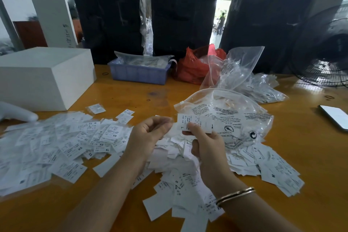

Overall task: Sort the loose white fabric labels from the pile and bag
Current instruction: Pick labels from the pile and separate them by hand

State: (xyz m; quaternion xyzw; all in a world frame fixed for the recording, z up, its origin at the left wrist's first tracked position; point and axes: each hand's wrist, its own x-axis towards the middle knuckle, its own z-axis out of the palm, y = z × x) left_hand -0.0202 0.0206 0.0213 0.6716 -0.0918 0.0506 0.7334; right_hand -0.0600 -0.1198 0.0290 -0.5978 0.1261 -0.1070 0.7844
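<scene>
Loose white fabric labels (71, 147) printed with sizes such as XS, XL and L spread across the wooden table (310, 156), left, centre and right. A clear printed plastic bag (235, 117) holding more labels lies just beyond my hands. My right hand (205, 147) pinches a label marked L (192, 121) between thumb and fingers, with more white labels tucked in its lower fingers. My left hand (148, 133) is loosely curled just left of that label; whether its fingertips touch it I cannot tell.
A white box (43, 77) stands at the left. At the back are a blue crate (139, 73), a red bag (195, 66), more clear bags (244, 73) and black bundles (182, 15). A fan (323, 62) and a phone (335, 118) are on the right. Another person's white-gloved hand (17, 115) rests at the left edge.
</scene>
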